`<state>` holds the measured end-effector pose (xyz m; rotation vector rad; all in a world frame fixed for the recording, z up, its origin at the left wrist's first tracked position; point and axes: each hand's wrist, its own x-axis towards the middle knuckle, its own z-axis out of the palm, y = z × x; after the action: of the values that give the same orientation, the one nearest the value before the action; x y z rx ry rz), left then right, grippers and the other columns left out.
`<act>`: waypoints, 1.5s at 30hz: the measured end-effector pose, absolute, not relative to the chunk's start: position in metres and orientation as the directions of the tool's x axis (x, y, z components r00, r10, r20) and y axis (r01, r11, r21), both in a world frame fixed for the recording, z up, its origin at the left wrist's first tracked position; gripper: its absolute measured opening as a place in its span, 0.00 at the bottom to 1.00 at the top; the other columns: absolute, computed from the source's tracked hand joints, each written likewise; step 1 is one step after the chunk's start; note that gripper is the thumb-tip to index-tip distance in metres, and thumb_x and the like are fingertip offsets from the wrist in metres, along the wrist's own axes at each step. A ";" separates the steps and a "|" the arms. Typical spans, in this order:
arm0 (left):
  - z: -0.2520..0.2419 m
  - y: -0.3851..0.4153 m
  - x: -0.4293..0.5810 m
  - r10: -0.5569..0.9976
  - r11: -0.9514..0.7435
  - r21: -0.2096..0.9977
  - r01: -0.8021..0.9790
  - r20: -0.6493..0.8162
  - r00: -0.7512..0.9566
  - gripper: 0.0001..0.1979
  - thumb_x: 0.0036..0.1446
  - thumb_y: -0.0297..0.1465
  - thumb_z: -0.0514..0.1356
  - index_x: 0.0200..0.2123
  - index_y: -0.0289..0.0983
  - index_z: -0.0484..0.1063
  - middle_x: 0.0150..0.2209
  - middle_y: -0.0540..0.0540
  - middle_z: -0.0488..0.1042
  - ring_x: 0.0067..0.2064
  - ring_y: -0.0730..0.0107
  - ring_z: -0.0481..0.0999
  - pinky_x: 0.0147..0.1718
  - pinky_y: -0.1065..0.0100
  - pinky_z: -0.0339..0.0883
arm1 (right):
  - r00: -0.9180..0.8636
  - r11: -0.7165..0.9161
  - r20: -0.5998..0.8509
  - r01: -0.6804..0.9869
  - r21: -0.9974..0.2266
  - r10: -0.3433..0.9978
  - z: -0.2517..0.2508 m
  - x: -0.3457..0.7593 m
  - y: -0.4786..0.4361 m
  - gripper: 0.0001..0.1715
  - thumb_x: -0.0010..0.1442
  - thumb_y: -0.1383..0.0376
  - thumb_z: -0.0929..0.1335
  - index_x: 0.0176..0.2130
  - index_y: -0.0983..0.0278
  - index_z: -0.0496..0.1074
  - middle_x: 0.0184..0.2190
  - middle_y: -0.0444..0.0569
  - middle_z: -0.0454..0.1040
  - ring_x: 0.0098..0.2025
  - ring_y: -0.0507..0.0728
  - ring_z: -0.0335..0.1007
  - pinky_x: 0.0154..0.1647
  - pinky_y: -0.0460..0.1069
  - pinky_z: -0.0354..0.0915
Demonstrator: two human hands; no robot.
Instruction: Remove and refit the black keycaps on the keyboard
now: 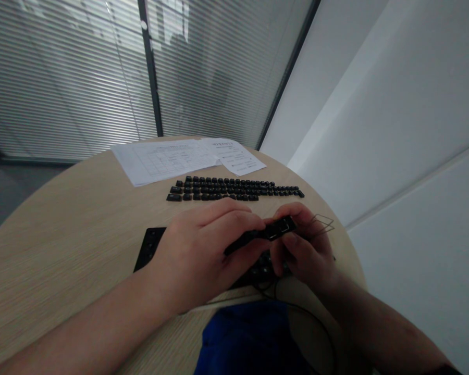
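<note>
head view: from where i'm standing the left hand (203,245) pinches a black bar (283,227) over the keyboard (151,240), right hand (308,258) fingers closed at its end near a wire loop (325,223), mid-adjustment imo, next probably needs steadiness.

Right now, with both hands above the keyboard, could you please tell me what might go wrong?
The black piece between the left hand and right hand might slip onto the keyboard below. A bump could scatter the loose keycaps lined up just beyond. The cable running over the edge of the table might snag and tug the keyboard.
</note>
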<state>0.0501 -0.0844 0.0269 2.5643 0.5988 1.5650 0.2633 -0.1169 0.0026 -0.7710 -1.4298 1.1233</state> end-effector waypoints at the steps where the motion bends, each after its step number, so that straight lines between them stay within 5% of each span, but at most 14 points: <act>1: 0.027 -0.084 0.050 0.364 -0.922 0.264 0.284 0.840 0.401 0.03 0.66 0.31 0.63 0.43 0.39 0.74 0.39 0.48 0.81 0.36 0.71 0.82 0.37 0.70 0.78 | -0.174 0.342 0.360 -0.121 -0.932 0.917 0.003 0.263 -0.117 0.16 0.65 0.52 0.73 0.46 0.57 0.69 0.38 0.46 0.82 0.15 0.47 0.70 0.12 0.41 0.61; 21: 0.029 -0.084 0.051 0.339 -0.926 0.207 0.316 0.825 0.453 0.06 0.67 0.28 0.62 0.44 0.36 0.79 0.40 0.45 0.84 0.40 0.68 0.84 0.39 0.70 0.79 | -0.072 0.544 0.539 0.133 -0.828 0.839 0.004 0.263 -0.122 0.11 0.66 0.60 0.73 0.46 0.57 0.71 0.36 0.45 0.82 0.19 0.47 0.69 0.19 0.43 0.66; 34: 0.031 -0.075 0.048 0.390 -0.920 0.286 0.267 0.710 0.586 0.04 0.66 0.28 0.63 0.41 0.36 0.80 0.35 0.49 0.82 0.35 0.71 0.82 0.33 0.73 0.74 | -0.082 0.491 0.487 0.252 -0.834 0.870 0.013 0.265 -0.121 0.08 0.60 0.66 0.75 0.41 0.60 0.75 0.24 0.40 0.75 0.18 0.48 0.64 0.17 0.44 0.61; 45: 0.024 -0.080 0.052 0.364 -0.893 0.109 0.436 0.746 0.558 0.08 0.66 0.29 0.58 0.36 0.37 0.77 0.34 0.47 0.81 0.32 0.68 0.80 0.28 0.68 0.71 | -0.050 0.364 0.362 0.218 -0.905 0.931 0.014 0.258 -0.118 0.09 0.60 0.64 0.73 0.40 0.61 0.71 0.16 0.35 0.69 0.14 0.47 0.61 0.15 0.41 0.60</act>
<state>0.0524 -0.0803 0.0243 2.8497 0.7325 1.3307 0.2579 -0.1180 0.0139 -1.0751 -1.5314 0.8166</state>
